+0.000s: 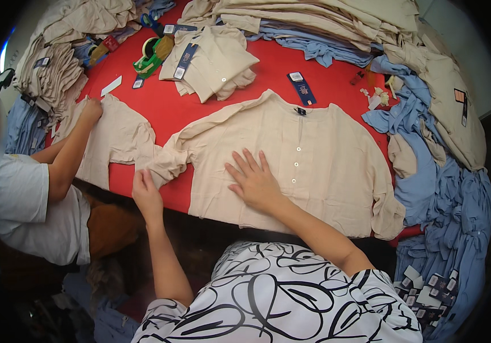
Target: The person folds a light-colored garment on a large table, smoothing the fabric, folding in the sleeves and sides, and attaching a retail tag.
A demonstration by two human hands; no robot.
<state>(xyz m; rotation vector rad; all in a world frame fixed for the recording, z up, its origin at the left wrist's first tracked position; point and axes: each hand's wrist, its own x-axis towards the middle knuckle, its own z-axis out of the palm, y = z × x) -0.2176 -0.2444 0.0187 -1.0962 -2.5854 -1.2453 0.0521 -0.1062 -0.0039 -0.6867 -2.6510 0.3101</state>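
A beige buttoned blouse (331, 166) lies spread out in front of me, its neckline pointing away and a row of round buttons down its front. Flat on its left half rests my right hand (254, 183), fingers spread. My left hand (147, 191) is closed on the edge of the blouse's left sleeve (171, 160), near the cuff. That sleeve is bunched and touches a second beige blouse (117, 128), which a co-worker's hand (92, 110) touches. Past the neckline lies a dark blue hang tag (301, 88).
On the red-covered table (217, 117), a folded beige blouse (214, 66) with a tag lies beyond. Near it stands a green tape dispenser (149, 60). Beige stacks (325, 17) line the far side. Blue garments (448, 194) hang over the right edge. A co-worker (34, 200) is at my left.
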